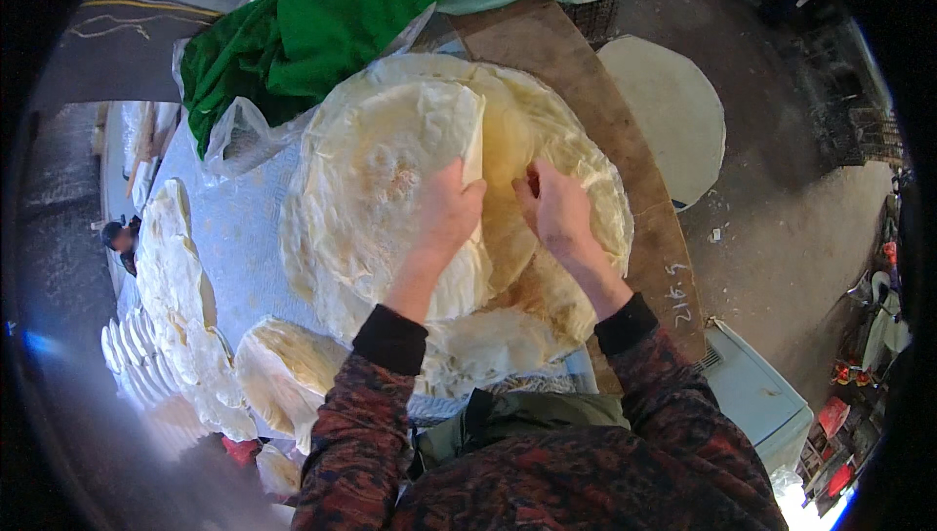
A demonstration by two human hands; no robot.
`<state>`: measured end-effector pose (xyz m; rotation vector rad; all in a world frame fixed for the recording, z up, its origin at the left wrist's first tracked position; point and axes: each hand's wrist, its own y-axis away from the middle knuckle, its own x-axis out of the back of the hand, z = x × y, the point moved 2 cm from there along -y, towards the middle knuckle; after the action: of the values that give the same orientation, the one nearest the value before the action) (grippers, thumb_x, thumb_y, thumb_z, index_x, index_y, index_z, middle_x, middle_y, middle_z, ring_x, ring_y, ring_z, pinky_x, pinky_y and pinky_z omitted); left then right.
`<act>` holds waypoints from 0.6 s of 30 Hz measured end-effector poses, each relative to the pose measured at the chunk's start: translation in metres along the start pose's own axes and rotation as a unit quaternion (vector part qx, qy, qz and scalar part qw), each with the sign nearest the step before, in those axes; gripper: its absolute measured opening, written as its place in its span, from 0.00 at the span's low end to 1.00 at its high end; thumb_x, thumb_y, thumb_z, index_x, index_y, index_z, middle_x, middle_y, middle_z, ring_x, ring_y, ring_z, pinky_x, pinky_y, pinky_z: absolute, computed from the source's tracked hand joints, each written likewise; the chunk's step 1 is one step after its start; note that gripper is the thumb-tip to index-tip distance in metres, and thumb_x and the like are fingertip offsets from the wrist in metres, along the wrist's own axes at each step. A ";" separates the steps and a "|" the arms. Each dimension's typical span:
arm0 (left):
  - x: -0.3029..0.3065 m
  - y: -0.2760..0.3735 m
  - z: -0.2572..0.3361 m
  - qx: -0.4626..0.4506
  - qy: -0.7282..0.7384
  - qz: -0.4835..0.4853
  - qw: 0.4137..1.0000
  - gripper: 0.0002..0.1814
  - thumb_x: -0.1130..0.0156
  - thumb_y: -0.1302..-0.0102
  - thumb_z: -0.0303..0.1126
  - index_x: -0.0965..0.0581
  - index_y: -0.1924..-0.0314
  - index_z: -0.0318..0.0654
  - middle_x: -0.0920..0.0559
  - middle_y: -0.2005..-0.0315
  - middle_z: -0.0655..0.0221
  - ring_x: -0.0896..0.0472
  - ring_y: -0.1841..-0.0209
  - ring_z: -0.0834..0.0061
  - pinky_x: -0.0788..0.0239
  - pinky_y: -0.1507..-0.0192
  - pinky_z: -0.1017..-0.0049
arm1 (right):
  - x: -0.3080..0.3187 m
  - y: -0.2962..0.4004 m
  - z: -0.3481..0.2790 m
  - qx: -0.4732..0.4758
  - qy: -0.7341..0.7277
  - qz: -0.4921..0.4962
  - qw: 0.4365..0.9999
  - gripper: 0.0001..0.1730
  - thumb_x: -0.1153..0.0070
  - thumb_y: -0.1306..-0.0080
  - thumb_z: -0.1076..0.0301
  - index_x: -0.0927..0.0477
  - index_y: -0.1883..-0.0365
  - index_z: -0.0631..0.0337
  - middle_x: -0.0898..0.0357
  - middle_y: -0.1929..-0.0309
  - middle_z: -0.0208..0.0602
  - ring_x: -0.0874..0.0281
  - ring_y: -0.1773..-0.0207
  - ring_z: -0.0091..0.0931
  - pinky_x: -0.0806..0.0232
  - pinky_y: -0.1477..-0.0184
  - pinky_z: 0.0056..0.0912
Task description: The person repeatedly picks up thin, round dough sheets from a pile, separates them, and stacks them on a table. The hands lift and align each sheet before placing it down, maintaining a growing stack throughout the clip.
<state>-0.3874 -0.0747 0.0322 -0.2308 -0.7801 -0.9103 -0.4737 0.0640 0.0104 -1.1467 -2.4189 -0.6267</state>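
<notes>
A stack of large, round, cream-coloured sheets [351, 128], thin and wrinkled like dried hide, lies before me. The top sheet is folded back along a straight edge right of centre. My left hand [450, 205] grips that edge, thumb on the near side. Under the fold shows a smoother amber sheet [505, 158], with a browner patch [538, 282] nearer me. Over the right part of the stack is my right hand [553, 201], its fingers curled together. Whether anything is pinched in those fingertips cannot be seen.
A brown board [644, 165] with chalk writing borders the stack on the right. Green cloth [344, 26] and clear plastic lie behind. More pale sheets [176, 275] rest at left, near a person [124, 238]. A pale round board [670, 114] and a light-blue cabinet [758, 392] stand right.
</notes>
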 end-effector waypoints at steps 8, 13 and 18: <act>-0.019 -0.017 0.029 0.056 0.010 0.050 0.997 0.16 0.44 0.37 0.40 0.25 0.62 0.30 0.22 0.69 0.41 0.23 0.62 0.42 0.33 0.63 0.54 | -0.010 0.015 -0.037 0.176 -0.051 0.081 0.980 0.06 0.46 0.39 0.71 0.24 0.63 0.60 0.23 0.59 0.44 0.24 0.59 0.46 0.31 0.60 0.46; 0.040 -0.009 -0.030 0.064 0.121 0.021 0.990 0.19 0.43 0.35 0.46 0.23 0.58 0.35 0.19 0.67 0.56 0.22 0.67 0.61 0.30 0.60 0.64 | -0.021 0.022 -0.031 0.128 -0.186 -0.031 0.974 0.11 0.45 0.37 0.67 0.25 0.57 0.59 0.22 0.53 0.44 0.21 0.59 0.43 0.30 0.60 0.42; 0.182 0.055 -0.002 0.214 0.549 0.090 0.803 0.26 0.45 0.36 0.42 0.28 0.43 0.30 0.20 0.52 0.58 0.21 0.50 0.67 0.29 0.47 0.68 | -0.020 -0.024 0.028 0.055 -0.121 0.084 0.988 0.22 0.45 0.38 0.66 0.27 0.47 0.68 0.23 0.50 0.52 0.25 0.46 0.40 0.33 0.45 0.39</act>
<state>-0.2764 -0.1547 0.1644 0.5961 0.1529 -0.5152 -0.4855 0.0535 -0.0286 -1.4333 -2.4816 -0.3131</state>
